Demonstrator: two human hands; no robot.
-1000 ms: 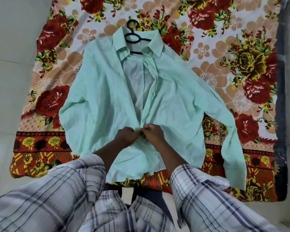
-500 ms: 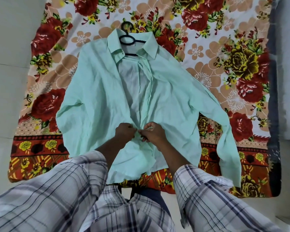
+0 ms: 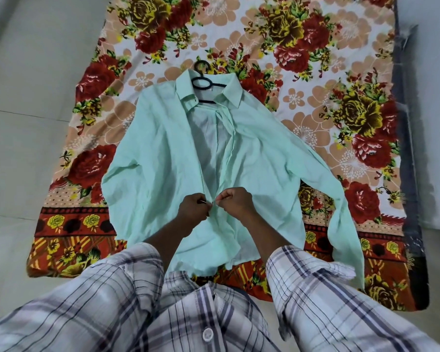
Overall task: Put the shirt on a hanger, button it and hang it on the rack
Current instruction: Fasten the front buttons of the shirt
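Observation:
A mint-green long-sleeved shirt [image 3: 163,158] lies face up on a flowered bedsheet, its front open from the collar down to my hands. A black hanger [image 3: 204,82] sits inside the collar, its hook poking out above. My left hand [image 3: 192,209] pinches the left front edge of the shirt. My right hand [image 3: 235,202] pinches the right front edge. The two hands meet at the placket near the lower middle of the shirt. Below them the front looks closed. The button itself is hidden by my fingers.
The flowered bedsheet [image 3: 315,102] covers a mattress on a pale tiled floor [image 3: 31,102]. The mattress's dark edge [image 3: 407,174] runs down the right side. The shirt's right sleeve [image 3: 346,224] stretches toward the sheet's lower right corner. My checked sleeves fill the bottom of the view.
Both hands have shifted slightly up the placket, still pinching the two front edges together. The camera view has dropped a little, so the shirt sits lower in frame.

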